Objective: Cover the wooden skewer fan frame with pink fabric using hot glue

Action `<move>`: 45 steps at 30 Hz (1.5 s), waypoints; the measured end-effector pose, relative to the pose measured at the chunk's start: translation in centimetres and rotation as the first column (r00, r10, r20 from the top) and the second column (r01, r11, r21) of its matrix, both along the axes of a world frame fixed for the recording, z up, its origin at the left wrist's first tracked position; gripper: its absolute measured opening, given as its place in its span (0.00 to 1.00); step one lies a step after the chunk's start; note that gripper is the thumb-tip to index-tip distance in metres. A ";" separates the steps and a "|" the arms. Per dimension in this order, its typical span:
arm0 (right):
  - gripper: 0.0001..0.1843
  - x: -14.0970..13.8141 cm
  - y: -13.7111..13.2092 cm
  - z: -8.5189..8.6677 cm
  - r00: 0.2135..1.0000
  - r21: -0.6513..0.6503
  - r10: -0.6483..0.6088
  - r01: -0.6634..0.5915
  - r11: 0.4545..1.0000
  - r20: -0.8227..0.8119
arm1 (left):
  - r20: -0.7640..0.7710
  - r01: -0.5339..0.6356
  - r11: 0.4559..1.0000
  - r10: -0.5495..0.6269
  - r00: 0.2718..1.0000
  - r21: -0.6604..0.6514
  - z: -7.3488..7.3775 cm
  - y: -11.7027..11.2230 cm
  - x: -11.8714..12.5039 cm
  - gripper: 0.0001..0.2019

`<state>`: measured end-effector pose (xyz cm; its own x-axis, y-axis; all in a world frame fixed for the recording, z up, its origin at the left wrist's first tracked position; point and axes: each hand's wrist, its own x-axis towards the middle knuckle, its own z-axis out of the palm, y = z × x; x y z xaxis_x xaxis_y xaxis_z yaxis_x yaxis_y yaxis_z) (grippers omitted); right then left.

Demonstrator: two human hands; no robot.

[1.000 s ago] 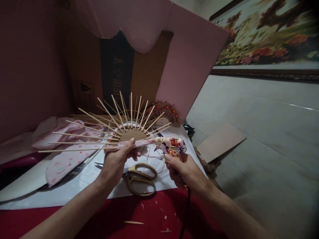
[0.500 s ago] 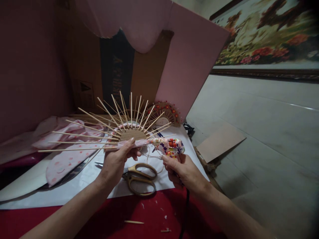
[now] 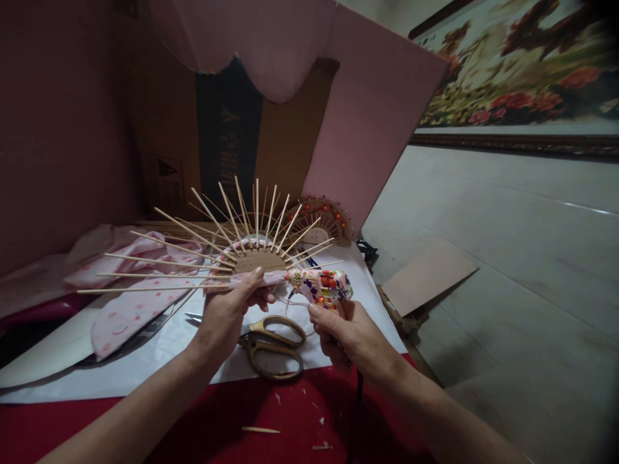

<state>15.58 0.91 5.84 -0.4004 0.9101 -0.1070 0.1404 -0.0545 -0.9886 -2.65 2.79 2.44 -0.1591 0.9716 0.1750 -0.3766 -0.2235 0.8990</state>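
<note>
My left hand (image 3: 236, 306) grips the lower edge of a cardboard half-disc (image 3: 258, 261), thumb on top at its pink fabric strip. Thin wooden sticks (image 3: 216, 222) fan out from the half-disc's curved rim. In my right hand (image 3: 345, 328) is a hot glue gun (image 3: 322, 287) with a colourful patterned body and a black cord hanging below. Its nozzle points left, at the right end of the fabric strip; whether it touches, I cannot tell. Below my left hand lie scissors (image 3: 275, 351) with bronze-coloured handles, blades pointing left.
Pink dotted fabric (image 3: 130, 316) lies at left. Behind stands another cardboard half-ring (image 3: 322, 216) with red-headed pins. A large cardboard box (image 3: 171, 129) and a pink board (image 3: 367, 109) rise at the back. A short stick (image 3: 261, 430) lies on the red cloth (image 3: 213, 432).
The glue gun has moved slightly left, bringing its nozzle closer to the fabric strip's right end. My left hand keeps its grip on the half-disc.
</note>
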 end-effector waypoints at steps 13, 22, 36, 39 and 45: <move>0.21 0.7 0.1 0.1 0.999 0.008 -0.046 0.046 0.999 -0.004 | 0.010 -0.006 1.000 0.007 1.000 -0.010 0.3 -0.2 0.1 0.11; 0.19 -0.3 -0.1 0.1 1.000 0.013 -0.007 0.008 1.000 -0.021 | 0.013 0.005 1.000 -0.004 1.000 -0.010 0.1 -0.1 0.1 0.10; 0.20 1.0 0.6 -0.1 0.993 0.010 -0.092 0.093 0.996 -0.069 | 0.087 -0.003 0.999 0.007 0.996 -0.048 0.2 0.0 0.1 0.09; 0.19 0.9 0.7 -0.3 0.991 -0.036 -0.085 0.082 0.996 -0.104 | 0.114 0.005 0.997 0.003 0.993 -0.072 0.3 0.1 0.0 0.09; 0.18 0.6 0.5 -0.1 0.991 -0.014 -0.070 0.069 0.998 -0.110 | 0.123 0.045 0.994 -0.032 0.992 -0.103 0.6 0.1 -0.1 0.09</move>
